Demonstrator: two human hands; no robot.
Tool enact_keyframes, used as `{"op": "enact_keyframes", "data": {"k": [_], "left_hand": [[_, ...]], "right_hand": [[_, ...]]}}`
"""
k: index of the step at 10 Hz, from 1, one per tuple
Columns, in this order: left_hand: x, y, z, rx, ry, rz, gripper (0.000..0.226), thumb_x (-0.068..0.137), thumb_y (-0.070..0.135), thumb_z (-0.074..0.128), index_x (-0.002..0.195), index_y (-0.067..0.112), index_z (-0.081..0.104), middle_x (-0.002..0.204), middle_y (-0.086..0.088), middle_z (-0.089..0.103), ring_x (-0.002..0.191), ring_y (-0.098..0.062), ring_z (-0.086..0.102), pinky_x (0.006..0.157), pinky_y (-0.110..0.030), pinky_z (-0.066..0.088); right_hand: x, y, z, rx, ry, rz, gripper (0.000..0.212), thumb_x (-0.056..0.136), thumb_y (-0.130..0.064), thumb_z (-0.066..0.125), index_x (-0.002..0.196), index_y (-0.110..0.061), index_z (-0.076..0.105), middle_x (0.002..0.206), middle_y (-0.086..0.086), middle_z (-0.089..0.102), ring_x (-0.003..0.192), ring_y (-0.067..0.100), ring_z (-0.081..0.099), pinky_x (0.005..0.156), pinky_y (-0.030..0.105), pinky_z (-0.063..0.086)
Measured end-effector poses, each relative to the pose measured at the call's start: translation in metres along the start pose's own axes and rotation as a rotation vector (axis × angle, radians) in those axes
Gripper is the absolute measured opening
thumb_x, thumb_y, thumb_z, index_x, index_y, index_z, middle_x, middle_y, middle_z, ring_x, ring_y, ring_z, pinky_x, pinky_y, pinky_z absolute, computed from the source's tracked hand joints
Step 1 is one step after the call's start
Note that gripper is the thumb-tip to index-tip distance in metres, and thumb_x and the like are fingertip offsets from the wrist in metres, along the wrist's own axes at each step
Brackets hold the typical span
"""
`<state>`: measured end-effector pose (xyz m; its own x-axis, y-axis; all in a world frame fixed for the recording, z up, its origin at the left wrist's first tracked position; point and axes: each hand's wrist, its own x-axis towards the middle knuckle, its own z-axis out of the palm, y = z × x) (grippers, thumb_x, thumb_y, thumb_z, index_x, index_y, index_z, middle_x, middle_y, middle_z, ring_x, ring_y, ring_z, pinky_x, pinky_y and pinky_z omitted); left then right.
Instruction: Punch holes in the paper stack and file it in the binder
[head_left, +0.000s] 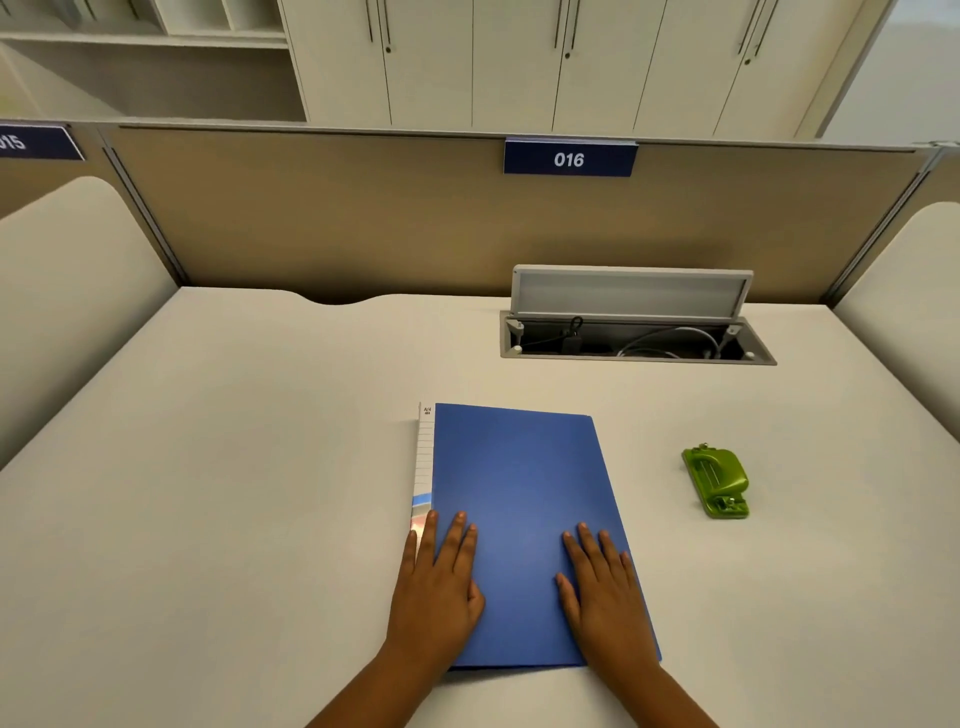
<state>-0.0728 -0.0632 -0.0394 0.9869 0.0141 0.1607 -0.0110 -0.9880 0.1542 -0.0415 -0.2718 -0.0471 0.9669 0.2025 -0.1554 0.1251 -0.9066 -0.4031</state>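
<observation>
We rest both flat hands, left hand (441, 582) and right hand (602, 587), fingers spread and gripping nothing, on the closed blue plastic binder (519, 493) lying on the pale surface (234, 467); uneven pressure may slide it, skewing its white lined spine strip (425, 457); the green metal hole punch (717, 483) sits well apart; no paper stack is visible.

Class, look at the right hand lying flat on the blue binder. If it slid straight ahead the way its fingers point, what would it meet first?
The right hand points up along the blue binder cover. Past the binder's far edge lies bare desk, then probably the open cable tray. The green hole punch sits off to the right, apparently outside that line.
</observation>
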Motion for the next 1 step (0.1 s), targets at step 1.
{"op": "enact_keyframes", "data": {"k": [1], "left_hand": [[0.0203,-0.0006,-0.0060,0.041,0.065,0.046,0.061,0.092,0.048,0.003,0.133,0.019,0.038,0.134,0.001,0.056,0.143,-0.017,-0.017,0.112,-0.033,-0.001]], "right_hand": [[0.0028,-0.0033,-0.0173,0.252,0.081,-0.074,0.088,0.066,-0.085,-0.004,0.138,-0.038,0.008,0.154,-0.008,0.009,0.141,0.001,-0.004,0.113,0.020,-0.004]]}}
